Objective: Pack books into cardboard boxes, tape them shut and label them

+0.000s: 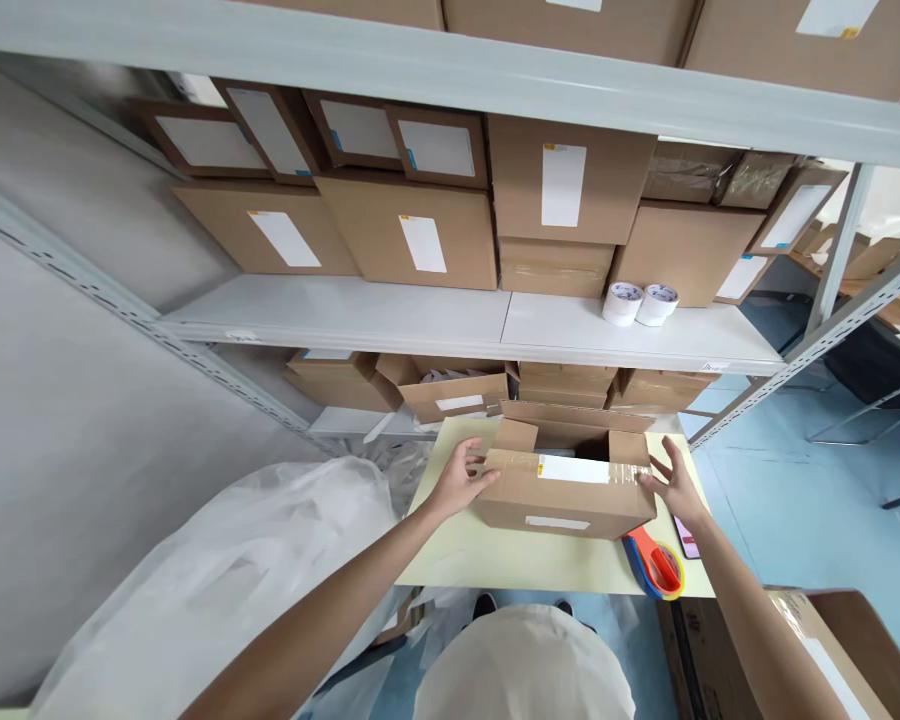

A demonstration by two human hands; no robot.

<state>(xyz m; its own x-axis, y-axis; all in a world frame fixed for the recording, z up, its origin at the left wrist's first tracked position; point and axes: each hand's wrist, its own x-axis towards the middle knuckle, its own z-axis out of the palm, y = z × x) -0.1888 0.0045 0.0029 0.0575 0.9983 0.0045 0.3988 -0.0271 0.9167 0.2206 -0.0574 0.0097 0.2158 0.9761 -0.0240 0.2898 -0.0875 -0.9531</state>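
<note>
An open cardboard box (pixel 562 500) with a white label and clear tape on its near flap stands on a small pale yellow table (pixel 495 555). My left hand (pixel 461 478) rests on the box's left end, fingers spread over the corner of the flap. Against the right end lies my right hand (pixel 675 482), fingers stretched out. Neither hand grips anything. The far flaps of the box stand up and the inside is dark.
A red and blue tape dispenser (pixel 656 568) and a phone (pixel 686 540) lie on the table's right. Grey shelving (pixel 390 315) holds many cardboard boxes and two tape rolls (pixel 640 303). A large clear plastic bag (pixel 217 580) sits left; another carton (pixel 817 650) right.
</note>
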